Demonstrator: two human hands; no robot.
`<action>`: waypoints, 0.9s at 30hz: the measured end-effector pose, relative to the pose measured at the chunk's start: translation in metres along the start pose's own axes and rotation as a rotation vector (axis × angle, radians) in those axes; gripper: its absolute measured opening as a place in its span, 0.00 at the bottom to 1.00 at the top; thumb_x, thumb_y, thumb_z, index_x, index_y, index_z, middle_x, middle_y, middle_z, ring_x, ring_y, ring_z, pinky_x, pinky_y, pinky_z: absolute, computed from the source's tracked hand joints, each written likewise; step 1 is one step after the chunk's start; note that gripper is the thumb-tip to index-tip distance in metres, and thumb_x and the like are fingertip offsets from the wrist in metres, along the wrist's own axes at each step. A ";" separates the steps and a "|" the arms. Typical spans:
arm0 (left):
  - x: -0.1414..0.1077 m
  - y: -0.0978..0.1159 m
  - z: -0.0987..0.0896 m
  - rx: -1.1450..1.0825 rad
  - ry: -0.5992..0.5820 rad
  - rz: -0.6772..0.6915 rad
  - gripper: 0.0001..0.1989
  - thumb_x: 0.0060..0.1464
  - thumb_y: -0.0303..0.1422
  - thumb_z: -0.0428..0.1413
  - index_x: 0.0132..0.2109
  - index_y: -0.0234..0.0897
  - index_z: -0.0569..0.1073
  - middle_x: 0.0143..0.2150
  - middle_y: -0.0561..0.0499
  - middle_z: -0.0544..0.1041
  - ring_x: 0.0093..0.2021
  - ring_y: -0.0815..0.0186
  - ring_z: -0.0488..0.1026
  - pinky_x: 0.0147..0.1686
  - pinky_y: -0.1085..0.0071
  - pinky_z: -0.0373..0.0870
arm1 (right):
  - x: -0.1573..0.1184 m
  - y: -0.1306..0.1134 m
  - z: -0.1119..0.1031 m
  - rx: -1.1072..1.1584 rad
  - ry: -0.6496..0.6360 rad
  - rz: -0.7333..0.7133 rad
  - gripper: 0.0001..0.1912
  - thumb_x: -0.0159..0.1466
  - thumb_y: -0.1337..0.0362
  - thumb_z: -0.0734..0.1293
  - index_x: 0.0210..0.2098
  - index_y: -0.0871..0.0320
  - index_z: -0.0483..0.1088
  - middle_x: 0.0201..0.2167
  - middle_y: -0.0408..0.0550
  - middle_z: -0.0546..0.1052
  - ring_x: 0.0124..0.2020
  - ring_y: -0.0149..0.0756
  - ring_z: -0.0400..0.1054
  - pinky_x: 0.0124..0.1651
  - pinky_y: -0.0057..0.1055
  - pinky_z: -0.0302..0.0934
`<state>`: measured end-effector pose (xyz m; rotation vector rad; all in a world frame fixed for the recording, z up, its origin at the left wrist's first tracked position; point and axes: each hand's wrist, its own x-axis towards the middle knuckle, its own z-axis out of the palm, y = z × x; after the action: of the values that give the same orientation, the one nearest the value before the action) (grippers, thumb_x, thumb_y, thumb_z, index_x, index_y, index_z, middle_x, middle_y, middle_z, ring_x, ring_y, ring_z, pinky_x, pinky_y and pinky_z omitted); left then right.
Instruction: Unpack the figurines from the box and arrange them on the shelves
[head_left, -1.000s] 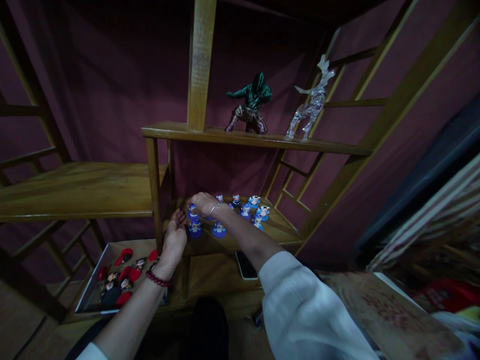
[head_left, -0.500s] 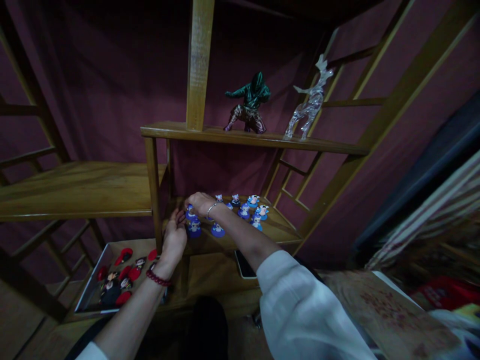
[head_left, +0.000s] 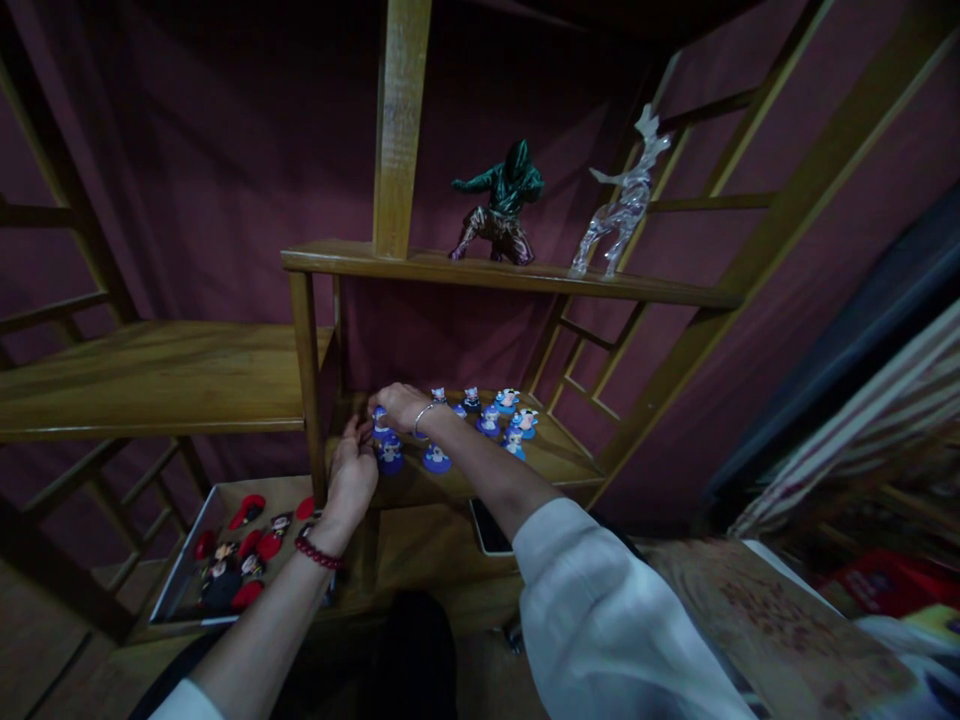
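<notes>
Several small figurines on purple and blue bases stand on the lower shelf [head_left: 555, 455]. My right hand [head_left: 400, 408] reaches over them to the shelf's left part, its fingers bent down behind a purple figurine [head_left: 380, 424]; the fingertips are mostly hidden. Just left of that figurine is my left hand [head_left: 354, 470], its fingers pointing up, slightly apart, beside the shelf's left post. Nearer the front edge stand another purple figurine [head_left: 390, 455] and one more [head_left: 436, 457] to its right. Whether either hand touches a figurine is too dark to tell.
A green figure [head_left: 504, 205] and a clear figure [head_left: 619, 200] stand on the shelf above. At lower left, a box [head_left: 176, 580] holds red and black figurines. A phone-like dark object [head_left: 491, 530] lies below my right forearm.
Both hands stay at nearly the same place at the left end of the lower shelf. The view has shifted very slightly.
</notes>
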<state>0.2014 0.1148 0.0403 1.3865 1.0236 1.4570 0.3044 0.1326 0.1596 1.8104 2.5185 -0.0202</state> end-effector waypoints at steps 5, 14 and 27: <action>0.001 0.000 -0.001 0.000 0.003 -0.014 0.31 0.46 0.18 0.46 0.59 0.34 0.57 0.49 0.42 0.73 0.49 0.64 0.70 0.52 0.63 0.64 | 0.003 0.003 0.001 0.011 -0.023 -0.032 0.19 0.53 0.64 0.67 0.45 0.51 0.70 0.43 0.46 0.75 0.44 0.36 0.69 0.38 0.23 0.59; 0.000 -0.001 -0.001 0.033 0.009 -0.004 0.29 0.47 0.20 0.47 0.59 0.35 0.57 0.50 0.42 0.72 0.50 0.62 0.70 0.53 0.61 0.63 | -0.005 0.020 -0.006 0.042 0.032 -0.036 0.25 0.51 0.65 0.69 0.49 0.53 0.67 0.46 0.44 0.74 0.45 0.32 0.68 0.41 0.20 0.58; 0.001 -0.003 0.000 0.068 0.014 -0.054 0.28 0.48 0.19 0.47 0.58 0.31 0.57 0.51 0.38 0.71 0.50 0.63 0.70 0.53 0.62 0.63 | -0.029 0.034 -0.013 -0.109 -0.021 0.118 0.22 0.49 0.68 0.69 0.44 0.52 0.71 0.43 0.46 0.75 0.43 0.39 0.69 0.38 0.25 0.60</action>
<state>0.2014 0.1167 0.0374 1.3883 1.1197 1.4058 0.3456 0.1169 0.1746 1.9015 2.3441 0.0992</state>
